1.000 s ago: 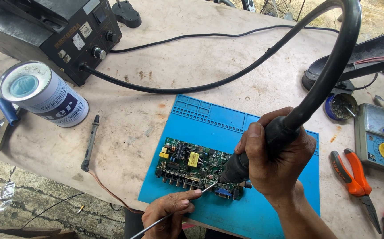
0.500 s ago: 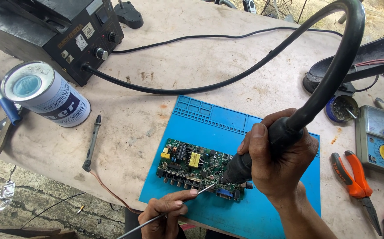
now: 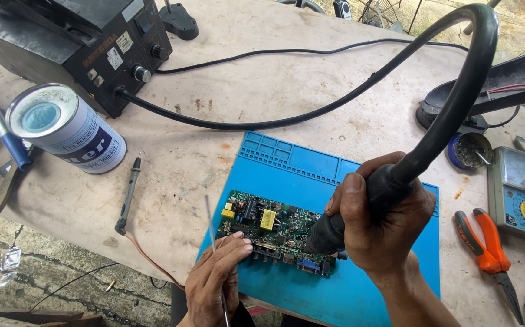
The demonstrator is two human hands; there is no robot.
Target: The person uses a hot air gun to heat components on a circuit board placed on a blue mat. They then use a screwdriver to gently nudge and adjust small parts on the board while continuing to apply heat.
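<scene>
Surface: worn pale table [image 3: 311, 91], blue work mat [image 3: 359, 290] under both my hands.
Right hand: my right hand [image 3: 383, 227] fisted tight around the black hot-air handpiece [image 3: 335, 230], nozzle end angled down onto the board's near-right edge.
Hose: thick black hose [image 3: 450, 115] arches up from that fist, loops back left to the black station box [image 3: 87, 42], well beyond my left hand.
Left hand: my left hand [image 3: 217, 281] fingers pinched shut on a thin metal rod [image 3: 210, 221] that sticks up past the fingertips; fingertips rest on the board's near-left edge.
Board: green circuit board [image 3: 271, 233] flat on the mat, between my two hands, touching both.
Left of left hand: slim dark probe [image 3: 128, 194] with a reddish wire, then a white tin can [image 3: 62, 127] on its side further out.
Right of right hand: orange-handled pliers [image 3: 486, 248] just beside, multimeter [image 3: 522, 194] beyond them, small round tin [image 3: 469, 150] above.
</scene>
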